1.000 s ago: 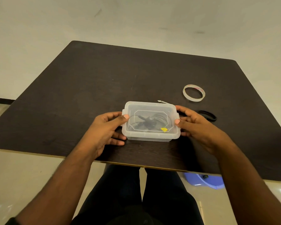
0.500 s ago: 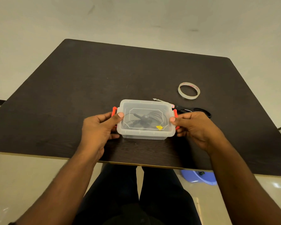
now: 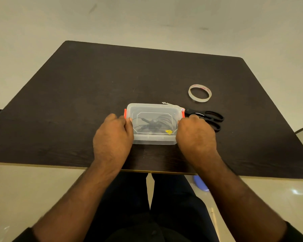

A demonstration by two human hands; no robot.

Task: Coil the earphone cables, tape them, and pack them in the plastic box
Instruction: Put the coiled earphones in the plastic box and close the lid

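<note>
Dark wood-grain counter (image 3: 77,102) fills the scene above a seated person's lap. Near its front edge, the left hand (image 3: 112,138) and right hand (image 3: 196,137) clamp the two short ends of a clear plastic box (image 3: 153,109), lid on, orange latches (image 3: 125,113) showing; coiled black earphone cables (image 3: 154,122) lie inside. Black scissors (image 3: 210,117) sit just beside the box's right end, a tape roll (image 3: 199,93) beyond.

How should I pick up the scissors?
Take the black-handled scissors by their two handle loops, coming from the right. The loops lie open on that side, while the blade end points left, tucked behind the clear plastic box and the right hand.
</note>
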